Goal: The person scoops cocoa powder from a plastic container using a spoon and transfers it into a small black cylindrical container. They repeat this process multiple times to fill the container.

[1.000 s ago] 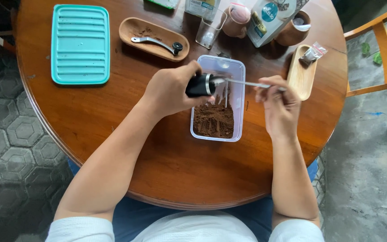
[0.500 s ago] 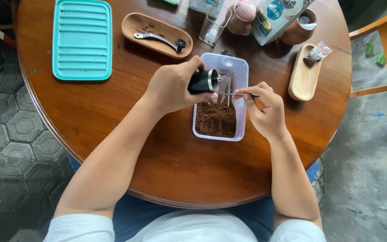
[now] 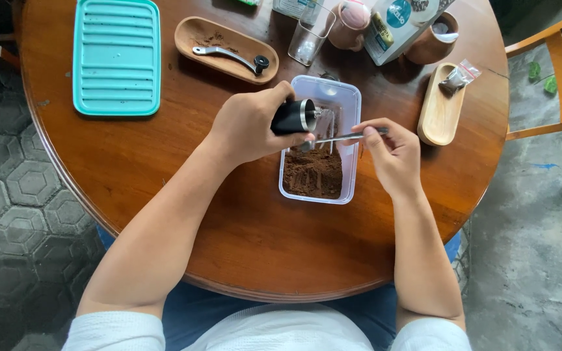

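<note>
My left hand (image 3: 250,125) grips a black cylindrical grinder cup with a silver rim (image 3: 294,117), tipped sideways over a clear rectangular plastic container (image 3: 352,97). Brown ground coffee (image 3: 312,173) lies in the near half of that container. My right hand (image 3: 391,151) pinches a thin metal spoon (image 3: 336,138) whose tip reaches to the cup's open mouth, above the grounds.
On the round wooden table (image 3: 229,221) lie a turquoise ribbed lid (image 3: 116,57), an oval wooden tray with a metal crank handle (image 3: 227,56), a drinking glass (image 3: 307,39), a carton (image 3: 395,23), a brown cup (image 3: 427,40) and a small wooden tray holding a plastic bag (image 3: 453,81). A wooden chair (image 3: 554,71) stands right.
My right hand has drawn in toward the container, bringing the spoon's tip to the cup's mouth. The left hand has kept the cup tilted in nearly the same place.
</note>
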